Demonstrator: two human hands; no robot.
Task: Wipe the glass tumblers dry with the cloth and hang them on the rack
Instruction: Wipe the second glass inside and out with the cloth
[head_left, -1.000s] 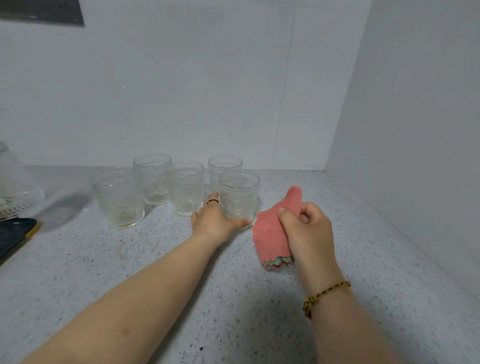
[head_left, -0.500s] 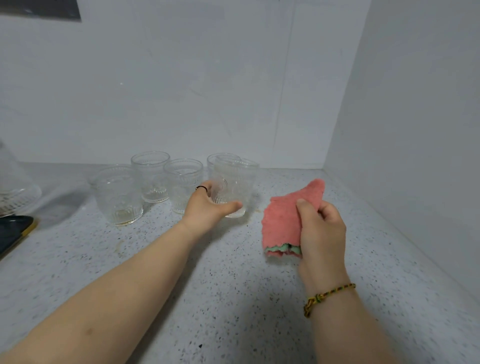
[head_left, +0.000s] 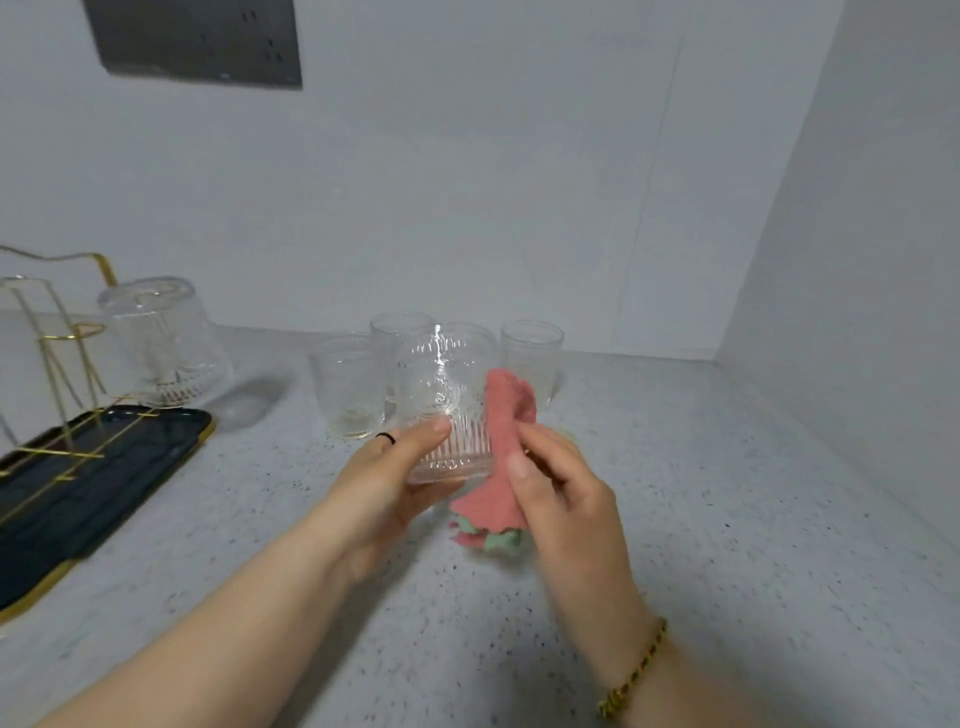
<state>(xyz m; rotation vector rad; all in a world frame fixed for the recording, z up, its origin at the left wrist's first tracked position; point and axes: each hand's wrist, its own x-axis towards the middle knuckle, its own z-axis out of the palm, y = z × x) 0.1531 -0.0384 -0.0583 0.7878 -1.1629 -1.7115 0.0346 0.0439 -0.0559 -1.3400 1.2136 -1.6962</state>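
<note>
**As Others Wait, One Tumbler Meets the Cloth**

While the left hand (head_left: 387, 483) grips a ribbed tumbler (head_left: 447, 395) near its thick base, lifted above the middle of the counter (head_left: 701, 519), the right hand (head_left: 561, 493) pinches a pink cloth (head_left: 501, 452) against its side. The glass looks rigid, breakable and probably slick if wet, so the grooved base seems the surest hold. Other tumblers (head_left: 348, 384) stand toward the counter's back edge. An upturned tumbler (head_left: 163, 343) hangs on the gold rack (head_left: 57, 364) at the left edge.
</note>
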